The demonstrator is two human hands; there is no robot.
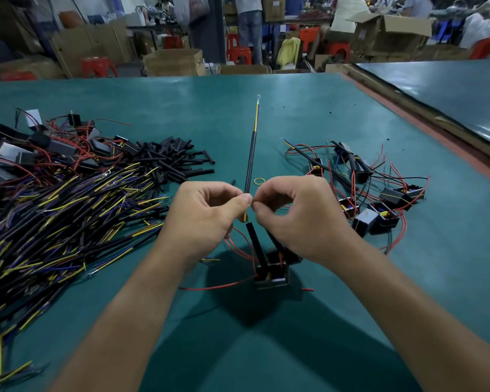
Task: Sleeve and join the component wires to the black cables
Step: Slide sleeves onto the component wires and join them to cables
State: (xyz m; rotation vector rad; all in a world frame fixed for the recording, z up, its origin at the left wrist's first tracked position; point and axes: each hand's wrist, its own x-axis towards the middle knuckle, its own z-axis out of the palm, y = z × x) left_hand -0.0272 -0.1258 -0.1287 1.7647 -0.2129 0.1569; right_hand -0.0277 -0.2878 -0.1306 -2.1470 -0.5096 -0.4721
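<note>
**Both hands pinched at the cable's near end**

I see the left hand [207, 213] and right hand [294, 213] raised over the green table [294, 114], fingers curled, thumb and forefinger tips meeting. The left hand pinches the near end of a black cable [251, 162]. The right hand pinches the same spot from the other side; the strand under its fingertips is hidden. The cable points away from me, ending in a yellow wire with a ring terminal [258, 96]. Below the hands a black component [272, 274] sits on the table, a black sleeve [256, 247] rising from it, red wires [218, 287] trailing. Cable pile [68, 210] left, loose sleeves [170, 159] behind it, more components [379, 199] right.
</note>
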